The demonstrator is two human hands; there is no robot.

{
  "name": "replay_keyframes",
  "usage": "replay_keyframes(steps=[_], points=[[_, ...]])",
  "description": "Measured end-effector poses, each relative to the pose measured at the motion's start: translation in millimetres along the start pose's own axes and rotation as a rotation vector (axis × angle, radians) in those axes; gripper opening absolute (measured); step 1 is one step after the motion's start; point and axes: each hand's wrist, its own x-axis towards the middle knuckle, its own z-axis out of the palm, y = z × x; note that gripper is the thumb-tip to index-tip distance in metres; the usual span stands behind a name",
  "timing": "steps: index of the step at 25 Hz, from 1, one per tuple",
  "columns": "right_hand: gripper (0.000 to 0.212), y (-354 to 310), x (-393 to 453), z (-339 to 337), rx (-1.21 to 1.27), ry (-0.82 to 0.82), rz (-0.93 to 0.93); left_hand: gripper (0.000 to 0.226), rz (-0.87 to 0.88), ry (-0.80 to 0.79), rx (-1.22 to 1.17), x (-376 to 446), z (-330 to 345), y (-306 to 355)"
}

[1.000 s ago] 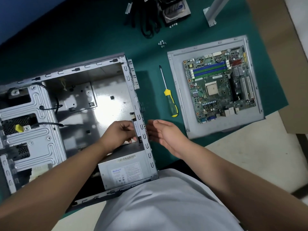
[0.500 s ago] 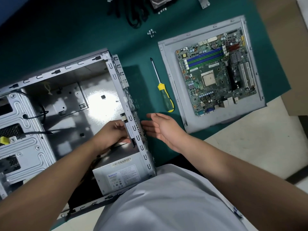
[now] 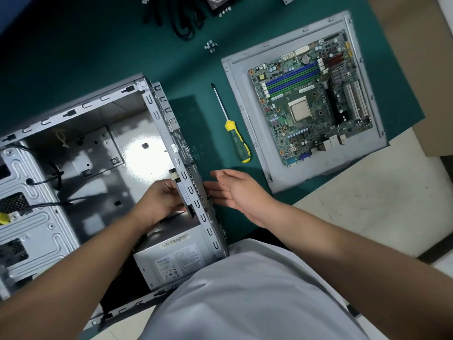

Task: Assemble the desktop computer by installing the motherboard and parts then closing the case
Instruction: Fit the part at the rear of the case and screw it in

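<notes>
Two hands at work over a green table (image 3: 93, 57). Far left: open computer case (image 3: 81, 153) lying on its side, drive cage (image 3: 31, 212) with black cables and a yellow connector (image 3: 4, 218) at its left end. Lower inside the case: grey power supply (image 3: 176, 258), label up, against the rear wall. Left hand (image 3: 159, 202) inside the case, fingers curled round a small dark part at the inner face of the rear panel (image 3: 188, 182); what exactly it grips, too hidden to tell. Right hand (image 3: 235, 190) just outside that same panel, palm up, fingers straight and relaxed, tips touching or nearly touching the metal, holding nothing. Further right, flat on the table: screwdriver (image 3: 232, 136) with yellow and green handle, tip pointing away. Beyond its tip: small cluster of screws (image 3: 210, 46). Above, at the far edge: black cables (image 3: 181, 18). Far right: motherboard (image 3: 311, 101), not installed, resting on a grey side panel (image 3: 235, 99) well apart from the case.
</notes>
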Motion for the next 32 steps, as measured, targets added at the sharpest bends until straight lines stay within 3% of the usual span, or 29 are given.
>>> replay_keyframes(steps=[7,19,25,32], points=[[0.012,6,1,3,-0.067,0.016,-0.048,0.019,-0.004,0.009,0.079,4,-6,-5],[0.023,15,3,6,-0.073,0.036,-0.085,0.028,0.027,-0.056,0.098,1,-9,-6],[0.013,17,4,6,-0.09,0.044,-0.103,0.017,0.034,-0.048,0.049,-1,-7,-4],[0.03,21,11,3,-0.195,0.086,-0.119,0.013,0.016,-0.028,0.025,0,-4,-6]])
